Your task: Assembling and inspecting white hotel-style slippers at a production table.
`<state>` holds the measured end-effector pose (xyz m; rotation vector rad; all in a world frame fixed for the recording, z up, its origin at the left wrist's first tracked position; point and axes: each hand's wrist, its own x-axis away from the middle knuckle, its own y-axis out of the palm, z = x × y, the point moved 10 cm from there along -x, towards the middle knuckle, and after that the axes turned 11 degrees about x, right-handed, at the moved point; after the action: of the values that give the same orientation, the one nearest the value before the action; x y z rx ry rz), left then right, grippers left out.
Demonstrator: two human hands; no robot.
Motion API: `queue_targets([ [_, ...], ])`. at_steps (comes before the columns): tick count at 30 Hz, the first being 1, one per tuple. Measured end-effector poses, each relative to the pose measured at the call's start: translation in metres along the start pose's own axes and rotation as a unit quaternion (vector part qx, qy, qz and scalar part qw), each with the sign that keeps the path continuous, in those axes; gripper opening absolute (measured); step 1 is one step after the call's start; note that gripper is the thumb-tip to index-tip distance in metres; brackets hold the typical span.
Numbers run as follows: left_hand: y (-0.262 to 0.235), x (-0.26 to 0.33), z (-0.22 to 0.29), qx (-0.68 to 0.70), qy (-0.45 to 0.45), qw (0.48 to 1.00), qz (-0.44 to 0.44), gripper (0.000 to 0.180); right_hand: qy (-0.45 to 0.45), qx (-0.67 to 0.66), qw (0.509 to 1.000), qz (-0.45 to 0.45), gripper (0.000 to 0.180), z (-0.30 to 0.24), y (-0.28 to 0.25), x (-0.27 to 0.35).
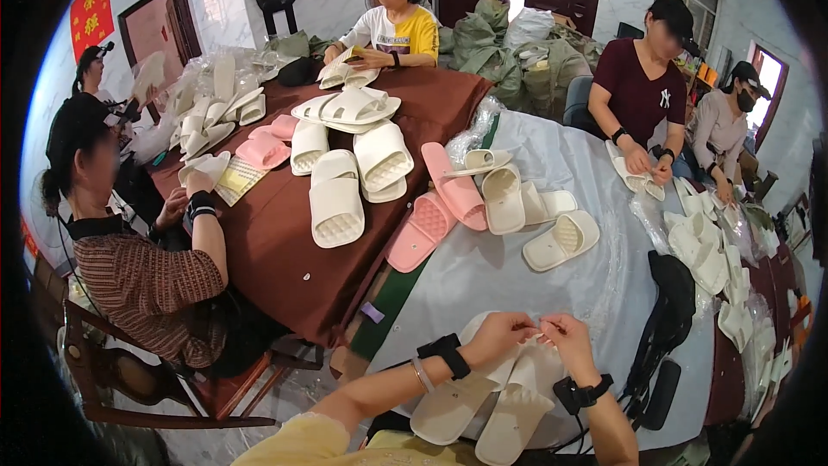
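Both my hands meet above a pair of cream slippers [517, 393] at the near edge of the table. The fingers of my left hand [502, 333] are pinched together, and opposite them my right hand [566, 342] pinches too. Whatever lies between the fingertips is too small to make out. Under my wrists the slippers lie side by side, soles toward me, their far ends partly covered by my hands. Black bands circle both wrists.
Ahead lie loose cream slippers [561, 240] and pink slippers [423, 229] on the pale blue table cover [604, 173]. A black bag [664, 311] rests at the right. More slippers [338, 198] cover the brown cloth [276, 250]. Several people work around the tables.
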<state>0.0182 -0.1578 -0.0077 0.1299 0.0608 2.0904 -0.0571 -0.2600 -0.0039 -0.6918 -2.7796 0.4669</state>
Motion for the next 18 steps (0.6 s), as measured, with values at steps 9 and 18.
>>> queue_targets([
  [9,0.002,0.007,-0.013,0.048,-0.016,0.998,-0.042,0.019,0.097,-0.078,0.992,0.013,0.020,0.031,-0.024,0.038],
  [18,0.010,0.012,0.000,0.012,0.034,0.999,-0.021,0.017,-0.048,0.083,0.989,0.114,0.014,0.011,-0.014,0.050],
])
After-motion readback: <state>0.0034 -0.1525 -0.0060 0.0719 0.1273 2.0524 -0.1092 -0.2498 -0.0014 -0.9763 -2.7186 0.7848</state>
